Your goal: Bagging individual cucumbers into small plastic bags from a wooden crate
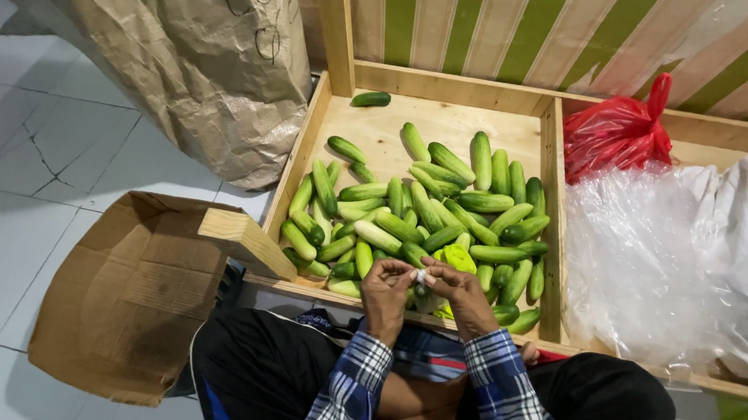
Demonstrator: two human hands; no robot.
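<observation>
Cucumbers (426,206) lie heaped in the left compartment of a wooden crate (451,87), most of them piled toward the near edge, with one lone cucumber (370,99) apart by the far wall. Both hands meet just above that near edge: the left hand (386,290) and the right hand (460,291) pinch a small pale thing (421,276) between their fingertips (too small to tell what it is, perhaps a sticker or a scrap of wrapping). So the fingers of both hands are closed on that small item, not on a cucumber. A yellow-green cloth (455,258) lies on the heap just beyond the hands.

A likely slip, judging from the pose: the tiny piece is held only by the fingertips, so a small tug could drop it among the cucumbers, where it would be hard to find. The heap also slopes toward the near rim, so a nudge from a wrist could roll one out toward the open cardboard box (126,299) on the floor. A red plastic bag (617,130) and clear plastic sheeting (648,261) fill the right compartment.
</observation>
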